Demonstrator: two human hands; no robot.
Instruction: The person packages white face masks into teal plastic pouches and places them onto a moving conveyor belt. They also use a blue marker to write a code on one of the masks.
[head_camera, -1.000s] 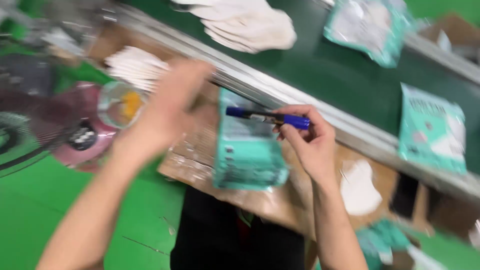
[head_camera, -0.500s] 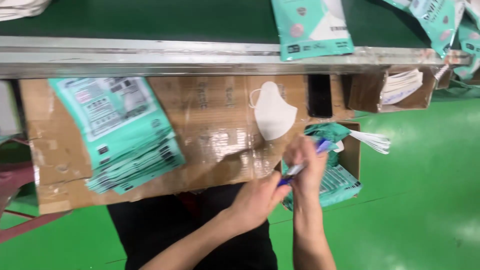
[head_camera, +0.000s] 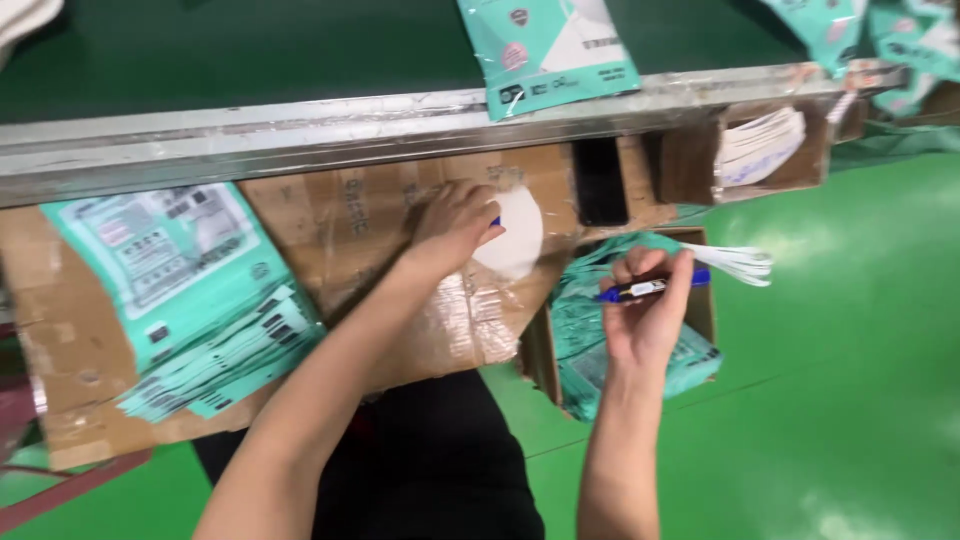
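My left hand (head_camera: 452, 226) rests on the tape-covered cardboard board (head_camera: 350, 235), its fingers on the edge of a white folded face mask (head_camera: 515, 240); a small blue piece shows at its fingertips. My right hand (head_camera: 648, 305) holds a blue marker pen (head_camera: 650, 288) sideways over a cardboard box (head_camera: 700, 310) filled with teal packets. A stack of teal mask packets (head_camera: 180, 290) lies on the board's left part.
A metal rail (head_camera: 300, 135) edges a dark green conveyor belt (head_camera: 250, 50) carrying a teal packet (head_camera: 550, 50). A small cardboard box of white masks (head_camera: 760, 145) hangs at right. A black phone (head_camera: 600, 180) stands on the board. Green floor (head_camera: 850, 380) lies below.
My hands have separated: the left hand moved up onto the white mask, the right hand stayed over the box with the pen. The camera view shifted slightly.
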